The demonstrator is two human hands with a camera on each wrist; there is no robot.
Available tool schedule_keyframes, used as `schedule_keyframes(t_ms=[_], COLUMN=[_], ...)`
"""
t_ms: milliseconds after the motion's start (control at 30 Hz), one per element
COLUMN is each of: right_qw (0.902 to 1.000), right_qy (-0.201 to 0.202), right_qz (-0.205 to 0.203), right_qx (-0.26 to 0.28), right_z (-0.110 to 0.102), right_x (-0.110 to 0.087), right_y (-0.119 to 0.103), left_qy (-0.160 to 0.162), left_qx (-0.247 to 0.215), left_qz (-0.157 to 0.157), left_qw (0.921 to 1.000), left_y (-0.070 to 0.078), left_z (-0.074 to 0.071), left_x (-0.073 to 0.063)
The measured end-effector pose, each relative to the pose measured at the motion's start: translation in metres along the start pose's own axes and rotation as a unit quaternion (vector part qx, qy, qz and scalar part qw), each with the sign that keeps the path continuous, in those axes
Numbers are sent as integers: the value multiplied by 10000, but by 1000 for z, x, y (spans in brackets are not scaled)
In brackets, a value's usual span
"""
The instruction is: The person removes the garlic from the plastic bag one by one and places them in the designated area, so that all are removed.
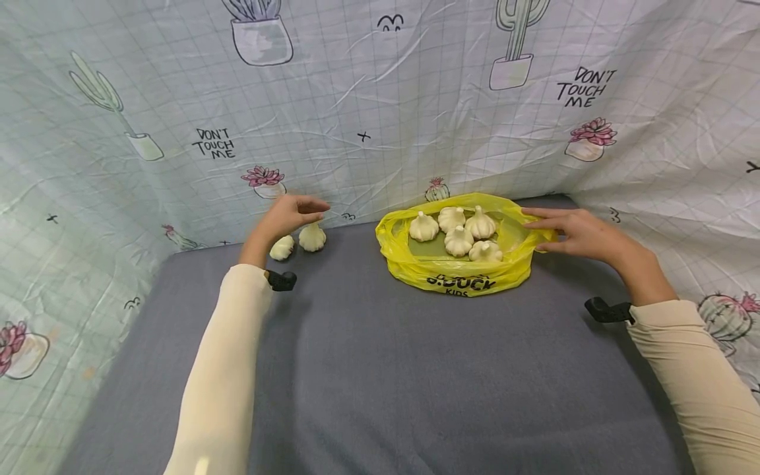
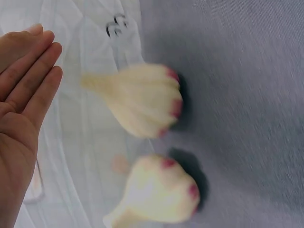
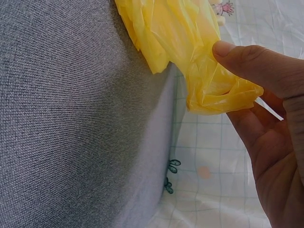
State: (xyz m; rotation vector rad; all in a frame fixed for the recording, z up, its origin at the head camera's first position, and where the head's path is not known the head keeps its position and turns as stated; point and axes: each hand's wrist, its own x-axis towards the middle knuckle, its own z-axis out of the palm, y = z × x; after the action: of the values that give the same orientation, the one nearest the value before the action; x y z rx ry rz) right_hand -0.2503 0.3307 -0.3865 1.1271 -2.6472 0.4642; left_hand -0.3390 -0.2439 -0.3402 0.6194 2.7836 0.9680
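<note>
Two garlic bulbs stand side by side at the back left of the table: one bulb [image 1: 312, 238] with its stem up, the other bulb [image 1: 282, 248] partly behind the wrist. Just above them is my left hand [image 1: 292, 212], its fingers extended and nothing held; the left wrist view shows the palm [image 2: 16, 123] apart from the nearer garlic bulb [image 2: 142, 99]. My right hand [image 1: 584, 234] pinches the right rim of a yellow plastic bag [image 1: 404, 267] between thumb and fingers. Inside the rolled-open bag lie several garlic bulbs [image 1: 459, 241].
Grey cloth [image 1: 368, 369] covers the table. A white printed curtain [image 1: 362, 86] hangs right behind the bag and the bulbs, and along both sides.
</note>
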Motion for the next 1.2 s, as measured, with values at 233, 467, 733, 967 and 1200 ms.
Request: schedule_keyframes(t_ms=[233, 467, 733, 967, 1200], right_qw=[10000, 10000, 9999, 9999, 10000], right_qy=[-10, -11, 65, 106, 41], right_qz=[11, 27, -99, -91, 44], right_qx=[-24, 22, 38, 57, 37], right_z=[2, 2, 3, 4, 4], right_x=[-1, -3, -2, -2, -4], right_y=[3, 1, 3, 4, 4], left_qy=[-285, -430, -660, -816, -826], left_qx=[76, 24, -294, -617, -602], left_qz=[267, 684, 1004, 1224, 1387], left_qw=[9992, 9967, 9923, 9872, 9851], left_y=[29, 52, 69, 76, 83], left_z=[10, 26, 51, 72, 86], left_x=[10, 17, 30, 42, 51])
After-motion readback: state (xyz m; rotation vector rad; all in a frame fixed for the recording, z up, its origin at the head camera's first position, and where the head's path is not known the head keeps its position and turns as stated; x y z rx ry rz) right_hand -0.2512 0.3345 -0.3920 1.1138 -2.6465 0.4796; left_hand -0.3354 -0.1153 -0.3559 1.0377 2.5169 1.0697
